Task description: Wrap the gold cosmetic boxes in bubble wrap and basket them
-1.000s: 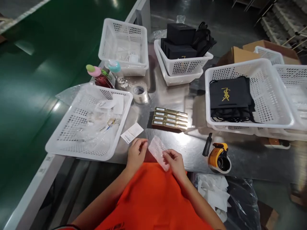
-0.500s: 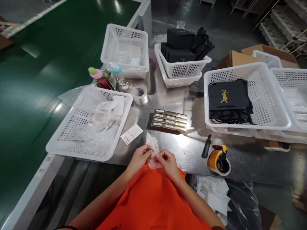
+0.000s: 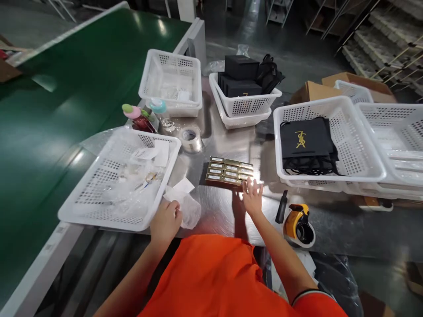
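Note:
My left hand (image 3: 166, 220) is closed on the edge of a small bubble wrap bag (image 3: 191, 212), which hangs just above the steel table and partly covers a white paper slip (image 3: 185, 185). At the middle of the table, several small gold boxes (image 3: 228, 171) with white labels stand together in rows. My right hand (image 3: 253, 198) is at the near right corner of these boxes, fingers spread, with nothing seen in it. Whether its fingertips touch the corner box I cannot tell.
A white basket (image 3: 99, 165) with plastic wrap and papers sits left. Behind are a tape roll (image 3: 191, 140) and two bottles (image 3: 161, 112). Baskets of black boxes (image 3: 241, 70) and black bags (image 3: 306, 138) stand back and right. A tape dispenser (image 3: 294, 222) lies right.
My hands have moved apart. The left has carried the bubble wrap bag left, over the paper slip; the right has let go of it and reached forward to the gold boxes.

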Tool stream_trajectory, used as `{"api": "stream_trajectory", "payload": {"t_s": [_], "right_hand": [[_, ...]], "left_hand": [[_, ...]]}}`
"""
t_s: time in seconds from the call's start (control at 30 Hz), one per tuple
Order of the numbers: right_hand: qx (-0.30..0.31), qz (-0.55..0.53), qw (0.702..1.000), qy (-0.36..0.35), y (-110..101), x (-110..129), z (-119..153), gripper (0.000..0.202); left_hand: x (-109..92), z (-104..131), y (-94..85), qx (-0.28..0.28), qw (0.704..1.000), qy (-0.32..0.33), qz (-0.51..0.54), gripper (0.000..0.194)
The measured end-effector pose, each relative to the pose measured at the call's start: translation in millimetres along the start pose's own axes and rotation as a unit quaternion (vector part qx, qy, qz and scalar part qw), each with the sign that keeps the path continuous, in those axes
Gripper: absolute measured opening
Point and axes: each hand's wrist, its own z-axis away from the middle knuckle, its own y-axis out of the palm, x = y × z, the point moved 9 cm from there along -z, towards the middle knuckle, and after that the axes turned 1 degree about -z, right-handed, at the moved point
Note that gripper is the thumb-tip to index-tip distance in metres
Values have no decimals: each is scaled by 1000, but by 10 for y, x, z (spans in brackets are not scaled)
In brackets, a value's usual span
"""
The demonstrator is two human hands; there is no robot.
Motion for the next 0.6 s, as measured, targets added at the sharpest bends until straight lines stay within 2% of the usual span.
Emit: {"api": "stream_trajectory", "payload": {"t_s": [0.07,0.2,0.27,0.33,0.37,0.4,0.47,0.5,0.53,0.57,0.6], "right_hand": [[4,13,1000,-21,91,42,82,52],[60,-23,998,29,161,1,98,39],[71,-62,993,71,83,-72,116,35],[45,-164,974,147,-65,-179,223,30],[35,-256,946,194,-110,-213,319,28],[35,-367,899,236,-114,-196,428,29],[69,-583,760,280,-41,50,615,39],[97,-662,687,283,1,246,673,43],[117,-713,631,281,30,433,703,46],[125,-737,602,281,52,571,710,46],[116,-742,596,285,74,644,700,45]], "left_hand": [[-92,-3,100,-4,1000,-1,-8,15],[-174,-47,477,50,996,-13,75,18],[-189,-76,640,69,992,-14,109,17],[-210,-104,760,76,989,-14,127,14],[-234,-114,815,81,986,-12,148,11],[-271,-121,865,87,981,-9,176,8],[-376,-122,950,101,967,0,234,7],[-437,-117,980,108,960,6,259,8],[-496,-110,998,113,955,13,275,8],[-551,-103,1004,118,951,21,286,9],[-602,-96,998,123,945,30,302,10]]}}
